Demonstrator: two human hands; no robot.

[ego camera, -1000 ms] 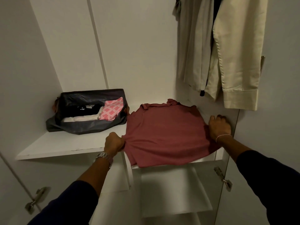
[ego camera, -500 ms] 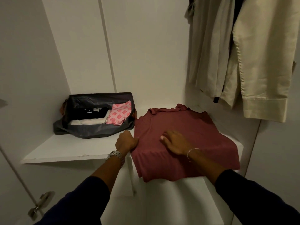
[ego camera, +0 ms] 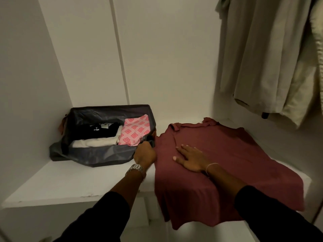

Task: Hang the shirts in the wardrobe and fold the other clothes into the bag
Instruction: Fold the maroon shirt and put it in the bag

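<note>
Maroon shirt [ego camera: 227, 158] spread flat on a white wardrobe shelf [ego camera: 70, 182], beside an open dark bag [ego camera: 97, 154].

The right hand [ego camera: 190, 158] lies flat, fingers straight, on the shirt's left part. The left hand [ego camera: 145, 153] curls at the bag's near right corner, seemingly gripping it. Inside the bag lie folded black [ego camera: 101, 131], white [ego camera: 95, 142] and pink patterned clothes [ego camera: 135, 131]. Pale shirts [ego camera: 262, 58] hang at upper right.

No text can be read: the black folded garment [ego camera: 103, 131] in the bag [ego camera: 104, 155], at about 10 o'clock from the frame's centre, bears a small white print, too blurred to make out
</note>
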